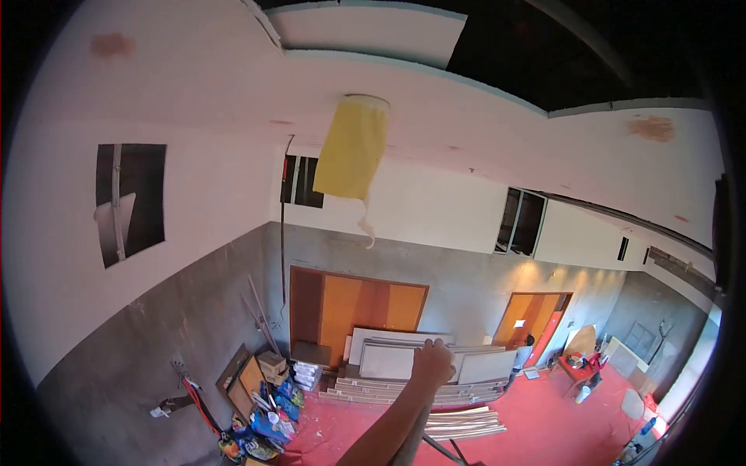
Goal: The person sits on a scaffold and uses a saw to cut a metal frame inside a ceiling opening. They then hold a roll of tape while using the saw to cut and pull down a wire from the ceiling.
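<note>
Yellow hanging sheet (353, 147) isn't touched; one hand (435, 361) is held out, probably mid-reach; fingers seem curled, grip can't be told; steadiness likely needed next.

Yellow sheet (353, 147): matt, paper-like or cloth-like
Ceiling (225, 93): matt, mostly smooth
Lower wall (116, 357): rough, matt, cement-like
Door (373, 303): smooth wood, slight sheen
Floor (334, 431): smooth, faintly glossy
Boards (387, 362): smooth, matt
Box (272, 363): matt cardboard

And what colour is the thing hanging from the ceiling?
Yellow; the hanging thing shows best in the head view.
</note>
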Demonstrator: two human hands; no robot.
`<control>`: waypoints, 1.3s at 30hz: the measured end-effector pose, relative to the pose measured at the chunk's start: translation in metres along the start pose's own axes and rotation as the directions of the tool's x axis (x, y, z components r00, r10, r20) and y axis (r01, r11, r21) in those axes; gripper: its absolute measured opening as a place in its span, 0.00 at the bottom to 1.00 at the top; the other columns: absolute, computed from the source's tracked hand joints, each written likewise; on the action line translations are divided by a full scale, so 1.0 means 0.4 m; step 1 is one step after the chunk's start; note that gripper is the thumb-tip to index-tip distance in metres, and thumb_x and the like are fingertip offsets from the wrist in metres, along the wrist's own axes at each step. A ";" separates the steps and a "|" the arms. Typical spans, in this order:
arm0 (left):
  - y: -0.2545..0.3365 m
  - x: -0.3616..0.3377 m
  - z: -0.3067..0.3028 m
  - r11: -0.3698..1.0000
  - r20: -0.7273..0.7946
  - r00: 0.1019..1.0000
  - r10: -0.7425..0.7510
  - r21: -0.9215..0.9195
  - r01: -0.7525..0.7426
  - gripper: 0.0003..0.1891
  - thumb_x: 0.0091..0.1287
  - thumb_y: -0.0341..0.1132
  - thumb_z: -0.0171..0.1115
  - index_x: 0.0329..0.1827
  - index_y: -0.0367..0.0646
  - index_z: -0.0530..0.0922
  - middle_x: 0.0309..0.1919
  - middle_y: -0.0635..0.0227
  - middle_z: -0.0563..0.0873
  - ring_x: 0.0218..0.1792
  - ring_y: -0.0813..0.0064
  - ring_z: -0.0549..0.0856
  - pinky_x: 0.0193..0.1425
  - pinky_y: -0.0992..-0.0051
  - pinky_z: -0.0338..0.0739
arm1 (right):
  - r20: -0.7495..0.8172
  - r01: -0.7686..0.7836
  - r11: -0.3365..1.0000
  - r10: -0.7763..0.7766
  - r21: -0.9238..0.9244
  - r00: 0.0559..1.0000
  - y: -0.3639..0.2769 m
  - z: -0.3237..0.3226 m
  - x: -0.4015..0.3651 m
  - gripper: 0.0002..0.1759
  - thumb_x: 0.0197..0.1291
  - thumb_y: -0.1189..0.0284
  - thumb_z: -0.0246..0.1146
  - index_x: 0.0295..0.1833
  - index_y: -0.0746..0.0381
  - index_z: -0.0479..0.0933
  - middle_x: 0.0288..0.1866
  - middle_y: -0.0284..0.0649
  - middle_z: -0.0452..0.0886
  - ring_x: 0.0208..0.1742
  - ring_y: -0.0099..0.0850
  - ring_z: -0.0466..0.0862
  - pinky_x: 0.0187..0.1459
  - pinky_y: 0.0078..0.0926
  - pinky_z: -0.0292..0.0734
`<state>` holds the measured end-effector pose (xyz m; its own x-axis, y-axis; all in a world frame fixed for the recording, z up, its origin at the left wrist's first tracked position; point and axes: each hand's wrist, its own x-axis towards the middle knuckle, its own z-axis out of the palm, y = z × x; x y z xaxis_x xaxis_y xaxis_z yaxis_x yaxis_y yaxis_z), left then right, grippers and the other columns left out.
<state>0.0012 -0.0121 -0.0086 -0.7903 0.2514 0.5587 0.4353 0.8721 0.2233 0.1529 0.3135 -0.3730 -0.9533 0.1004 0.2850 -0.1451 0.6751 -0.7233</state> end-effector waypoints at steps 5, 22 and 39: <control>-0.009 0.002 0.002 1.000 0.017 1.000 0.003 0.016 -0.003 0.13 0.55 0.43 0.68 0.39 0.45 0.86 0.46 0.62 0.81 0.53 0.61 0.79 0.49 0.57 0.79 | -0.005 -0.190 0.978 0.190 -0.084 0.982 -0.007 0.081 0.087 0.19 0.64 0.53 0.63 0.46 0.59 0.80 0.34 0.55 0.83 0.38 0.44 0.84 0.37 0.46 0.76; 0.003 0.011 0.010 1.000 0.079 0.997 -0.009 -0.013 0.010 0.16 0.56 0.44 0.68 0.44 0.47 0.86 0.51 0.60 0.80 0.57 0.59 0.78 0.57 0.55 0.77 | 0.037 -0.310 0.927 0.324 -0.209 0.945 -0.036 0.045 0.088 0.18 0.62 0.56 0.63 0.49 0.59 0.79 0.45 0.60 0.83 0.49 0.62 0.81 0.47 0.58 0.77; -0.009 0.015 0.033 0.999 0.056 0.998 -0.016 0.041 0.013 0.19 0.58 0.48 0.69 0.47 0.46 0.85 0.52 0.61 0.80 0.60 0.60 0.77 0.58 0.55 0.77 | 0.066 -0.302 0.923 0.325 -0.238 0.943 -0.059 -0.039 0.002 0.18 0.61 0.56 0.64 0.43 0.60 0.80 0.37 0.54 0.86 0.44 0.56 0.85 0.45 0.55 0.78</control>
<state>-0.0107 -0.0080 -0.0166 -0.8200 0.2610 0.5095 0.4066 0.8920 0.1976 0.1597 0.3089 -0.3458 -0.9639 0.2662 -0.0076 0.2166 0.7669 -0.6041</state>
